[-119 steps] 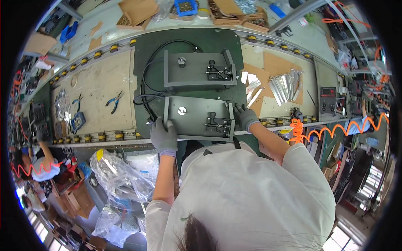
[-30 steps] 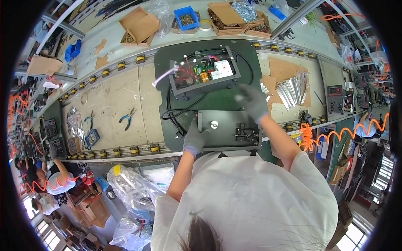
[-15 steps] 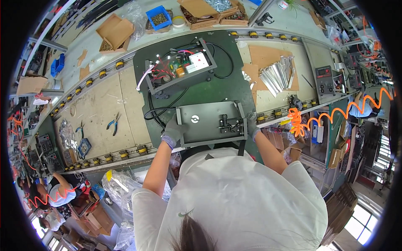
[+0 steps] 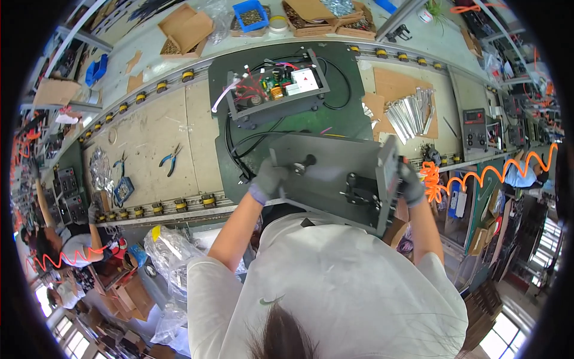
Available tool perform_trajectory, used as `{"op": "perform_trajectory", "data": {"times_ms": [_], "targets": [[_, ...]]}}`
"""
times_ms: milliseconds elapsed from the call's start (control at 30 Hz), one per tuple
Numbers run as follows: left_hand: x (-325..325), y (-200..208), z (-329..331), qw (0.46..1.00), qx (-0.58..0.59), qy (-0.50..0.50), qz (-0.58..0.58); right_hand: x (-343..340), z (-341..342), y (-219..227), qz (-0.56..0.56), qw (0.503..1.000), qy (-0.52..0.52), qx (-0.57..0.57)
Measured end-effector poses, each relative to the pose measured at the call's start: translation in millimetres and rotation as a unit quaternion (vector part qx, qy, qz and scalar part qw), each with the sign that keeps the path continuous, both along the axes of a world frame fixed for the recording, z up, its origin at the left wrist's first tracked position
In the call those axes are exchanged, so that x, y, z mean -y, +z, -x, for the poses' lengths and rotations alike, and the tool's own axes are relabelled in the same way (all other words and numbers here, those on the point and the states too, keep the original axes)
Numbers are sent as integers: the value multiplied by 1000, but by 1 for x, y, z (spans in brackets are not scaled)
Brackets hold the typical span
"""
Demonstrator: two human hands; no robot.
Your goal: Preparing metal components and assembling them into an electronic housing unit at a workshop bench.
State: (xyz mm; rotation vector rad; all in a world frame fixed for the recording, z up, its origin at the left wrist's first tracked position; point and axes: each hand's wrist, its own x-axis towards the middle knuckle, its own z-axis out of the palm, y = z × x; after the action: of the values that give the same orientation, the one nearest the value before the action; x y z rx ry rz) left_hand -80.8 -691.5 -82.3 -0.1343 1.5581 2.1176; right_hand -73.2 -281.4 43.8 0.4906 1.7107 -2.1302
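Note:
A dark grey metal housing cover (image 4: 332, 170) is up close to my body, tilted, with its right end higher. Black fittings and a black knob-like part sit on it. My left hand (image 4: 270, 180), in a grey glove, grips its left end. At its right end my right hand (image 4: 411, 185), also gloved, is closed round the outer edge; some fingers are hidden behind the panel. Beyond the cover, an open grey case (image 4: 281, 107) with wires, a copper coil and a white labelled part stands on the green board (image 4: 350, 122). A black cable (image 4: 236, 157) lies beside the case.
Blue-handled pliers (image 4: 170, 160) lie on the bench to the left. Metal strips (image 4: 409, 116) rest on cardboard at the right. Roller rails (image 4: 161, 87) edge the bench. Boxes of screws (image 4: 186, 30) and a blue bin (image 4: 250, 17) stand behind. An orange coiled hose (image 4: 478, 186) hangs right.
The cover has been raised from near the board and tilted, its right end lifting and shifting right. Both hands have moved right with it, still gripping.

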Motion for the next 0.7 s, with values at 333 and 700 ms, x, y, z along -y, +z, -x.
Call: {"op": "perform_trajectory", "data": {"times_ms": [333, 700], "targets": [[-43, -64, 33, 948, -73, -69, 301, 58, 24, 150, -522, 785, 234, -240], [47, -67, 36, 835, -77, 10, 545, 170, 3, 45, -621, 726, 253, -154]]}}
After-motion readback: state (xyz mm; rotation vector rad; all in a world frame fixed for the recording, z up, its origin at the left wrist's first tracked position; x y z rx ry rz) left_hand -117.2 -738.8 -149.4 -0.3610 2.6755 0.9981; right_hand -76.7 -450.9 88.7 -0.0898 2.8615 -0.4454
